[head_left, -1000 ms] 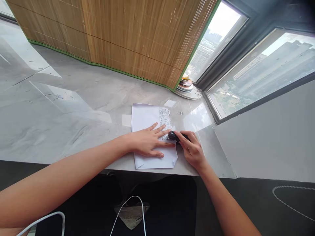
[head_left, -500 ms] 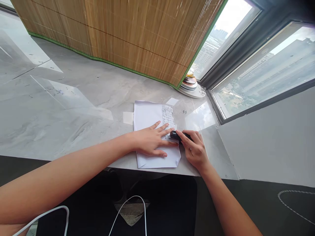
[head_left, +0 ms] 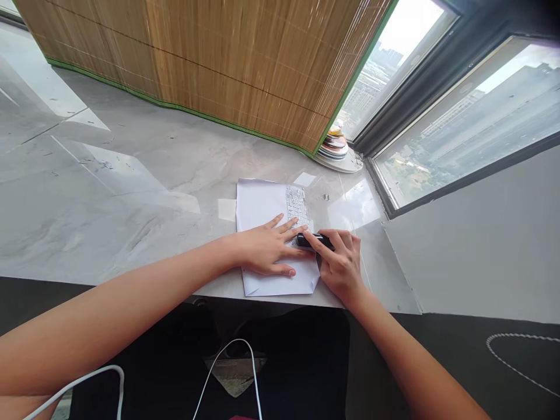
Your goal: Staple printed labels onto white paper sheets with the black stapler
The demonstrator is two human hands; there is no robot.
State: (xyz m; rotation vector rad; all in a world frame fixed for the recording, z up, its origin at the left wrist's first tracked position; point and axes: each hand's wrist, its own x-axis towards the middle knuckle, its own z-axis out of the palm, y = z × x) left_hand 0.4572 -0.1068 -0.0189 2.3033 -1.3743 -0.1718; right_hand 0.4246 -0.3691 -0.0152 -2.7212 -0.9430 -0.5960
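Observation:
A white paper sheet (head_left: 260, 201) with folded lower corners lies near the front edge of the grey marble surface. Many small staple-like marks (head_left: 296, 204) cover a strip along its right side. My left hand (head_left: 273, 248) rests on the paper with its fingers spread. From the right, my right hand (head_left: 343, 259) is wrapped round a black stapler (head_left: 306, 240), whose front end lies over the paper's right edge beside my left fingertips. The stapler's far end is hidden by my right hand.
A bamboo blind (head_left: 196, 58) hangs along the back. Stacked round items (head_left: 335, 149) stand in the window corner. Loose staples (head_left: 326, 197) and scattered bits (head_left: 105, 165) lie on the surface. White cables (head_left: 236, 341) hang below the front edge.
My right hand and the stapler have moved slightly left, further over the paper. My left hand keeps its place with fingers spread.

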